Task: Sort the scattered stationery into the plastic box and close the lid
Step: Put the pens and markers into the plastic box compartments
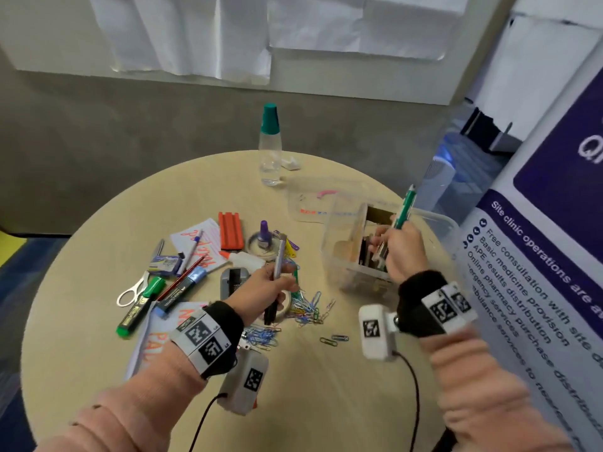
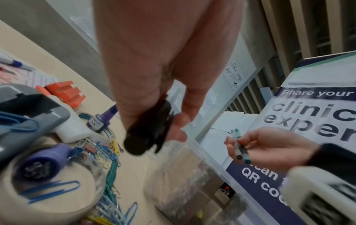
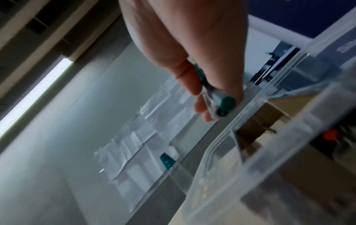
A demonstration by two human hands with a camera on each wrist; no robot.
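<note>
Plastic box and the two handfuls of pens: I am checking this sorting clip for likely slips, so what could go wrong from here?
The right hand pinches several pens together over the plastic box; one could slide out and miss its compartment. The left hand holds more pens above the paper clips, so lowering it may scatter them. The water bottle stands upright near the table's far edge; a knock might topple it.

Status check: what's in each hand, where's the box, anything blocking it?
Left hand grips dark pens over the paper clips. Right hand holds teal pens above the open plastic box. Lid lies behind it. Nothing blocks the box.
</note>
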